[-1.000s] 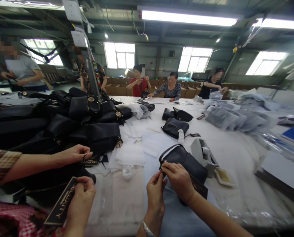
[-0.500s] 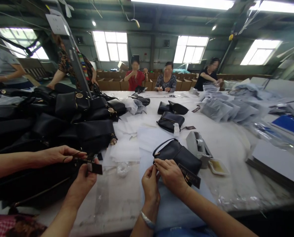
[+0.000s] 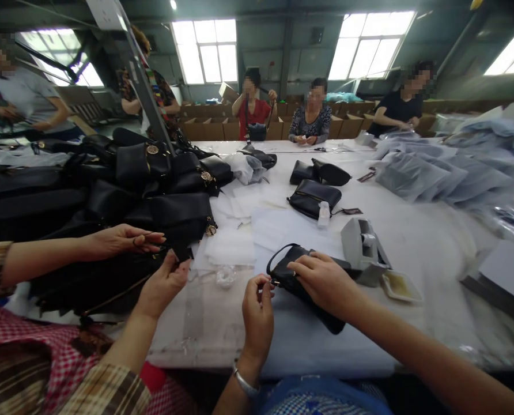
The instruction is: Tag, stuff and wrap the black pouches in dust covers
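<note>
A small black handbag [image 3: 298, 282] lies tilted on the pale sheet in front of me, its thin strap looped at the upper left. My left hand [image 3: 259, 311], with a silver bracelet at the wrist, pinches a small metal fitting at the bag's left end. Its exact kind is too small to tell. Across the top of the bag rests my right hand [image 3: 326, 282], fingers bent and gripping it near the zip. That hand and forearm hide part of the bag.
At my left a co-worker's hands [image 3: 153, 265] handle a dark piece beside a heap of black bags [image 3: 170, 213]. A grey tape dispenser [image 3: 363, 248] and a small yellowish dish [image 3: 401, 286] stand right of my bag. Wrapped bags [image 3: 430, 173] lie farther right.
My right hand has left the bag's left end and now lies on its top. The bag has turned, and its hang tag is out of sight. My view has tilted down.
</note>
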Motion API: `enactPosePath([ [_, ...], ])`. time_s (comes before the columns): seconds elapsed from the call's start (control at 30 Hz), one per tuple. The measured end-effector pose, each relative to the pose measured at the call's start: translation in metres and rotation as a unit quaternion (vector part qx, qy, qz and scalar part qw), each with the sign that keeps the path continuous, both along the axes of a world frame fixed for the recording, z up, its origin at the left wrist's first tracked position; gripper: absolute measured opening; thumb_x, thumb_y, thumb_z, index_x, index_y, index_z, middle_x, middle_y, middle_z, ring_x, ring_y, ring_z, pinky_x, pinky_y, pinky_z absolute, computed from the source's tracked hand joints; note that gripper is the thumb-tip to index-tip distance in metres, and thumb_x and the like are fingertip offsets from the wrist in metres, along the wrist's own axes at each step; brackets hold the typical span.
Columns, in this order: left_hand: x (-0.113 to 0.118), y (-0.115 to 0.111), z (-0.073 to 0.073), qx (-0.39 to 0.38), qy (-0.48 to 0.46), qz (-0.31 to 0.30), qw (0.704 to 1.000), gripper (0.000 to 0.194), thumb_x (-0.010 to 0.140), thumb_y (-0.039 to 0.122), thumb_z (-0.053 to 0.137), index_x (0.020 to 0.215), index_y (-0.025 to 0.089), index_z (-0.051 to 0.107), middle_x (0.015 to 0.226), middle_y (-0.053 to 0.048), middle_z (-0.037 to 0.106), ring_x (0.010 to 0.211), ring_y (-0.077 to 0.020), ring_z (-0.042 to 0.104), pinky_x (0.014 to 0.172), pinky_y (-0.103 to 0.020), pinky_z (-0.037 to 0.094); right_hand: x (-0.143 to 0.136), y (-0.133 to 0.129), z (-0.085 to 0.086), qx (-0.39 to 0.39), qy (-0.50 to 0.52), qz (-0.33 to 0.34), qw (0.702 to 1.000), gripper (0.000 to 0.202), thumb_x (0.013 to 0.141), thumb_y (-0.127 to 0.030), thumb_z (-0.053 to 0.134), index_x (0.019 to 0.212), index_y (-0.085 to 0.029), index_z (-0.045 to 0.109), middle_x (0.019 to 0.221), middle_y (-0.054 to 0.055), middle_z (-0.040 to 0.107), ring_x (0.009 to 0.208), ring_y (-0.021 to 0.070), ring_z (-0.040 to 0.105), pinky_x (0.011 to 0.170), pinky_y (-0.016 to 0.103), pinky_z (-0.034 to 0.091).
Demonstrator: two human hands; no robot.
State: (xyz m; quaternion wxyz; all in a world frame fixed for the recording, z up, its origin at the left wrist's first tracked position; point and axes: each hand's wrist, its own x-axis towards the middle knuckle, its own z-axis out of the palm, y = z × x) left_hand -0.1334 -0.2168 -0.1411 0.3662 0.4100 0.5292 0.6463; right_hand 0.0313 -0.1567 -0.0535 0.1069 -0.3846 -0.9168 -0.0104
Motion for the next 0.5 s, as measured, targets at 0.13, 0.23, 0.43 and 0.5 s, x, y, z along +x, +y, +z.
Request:
enactPosePath([
  [0.13,-0.002,0.000,0.018,0.022,0.018,-0.012,1.000,0.018,0.092,0.037,0.057,0.093,0.021,0.064,0.098,-0.006,0.065,0.081,-0.0168,0.063,0.072,-0.027,0.052,-0.004,0.018,0.007,0.002,-0.043,0.070,0.997,0.032,0.083,-0.006,0.058,0.109,-0.024,0.064,0.123,0.005,0.063,0.091,0.0183,0.064,0.072,0.028,0.047],
  [0.23,-0.004,0.002,0.027,0.017,0.011,-0.017,1.000,0.018,0.091,0.039,0.058,0.093,0.021,0.064,0.096,-0.005,0.065,0.077,-0.0158,0.063,0.070,-0.026,0.051,-0.010,0.034,0.014,-0.010,-0.064,0.135,0.989,0.034,0.078,-0.006,0.065,0.104,-0.026,0.065,0.118,0.002,0.066,0.092,0.0174,0.064,0.068,0.025,0.045],
  [0.43,-0.013,0.005,0.031,0.005,0.028,0.002,1.000,0.019,0.092,0.038,0.056,0.094,0.021,0.062,0.100,-0.006,0.065,0.082,-0.0169,0.064,0.069,-0.027,0.052,-0.034,0.065,0.031,-0.029,-0.171,0.126,0.977,0.021,0.064,-0.001,0.075,0.068,-0.021,0.070,0.067,0.003,0.070,0.070,0.0186,0.065,0.066,0.028,0.040],
  [0.5,-0.016,0.006,0.029,0.001,0.017,0.009,1.000,0.018,0.093,0.038,0.056,0.095,0.021,0.062,0.102,-0.006,0.065,0.087,-0.0178,0.065,0.072,-0.028,0.052,-0.040,0.073,0.039,-0.035,-0.195,0.119,0.973,0.019,0.066,-0.002,0.075,0.066,-0.021,0.072,0.067,0.004,0.071,0.066,0.0180,0.065,0.063,0.028,0.039],
])
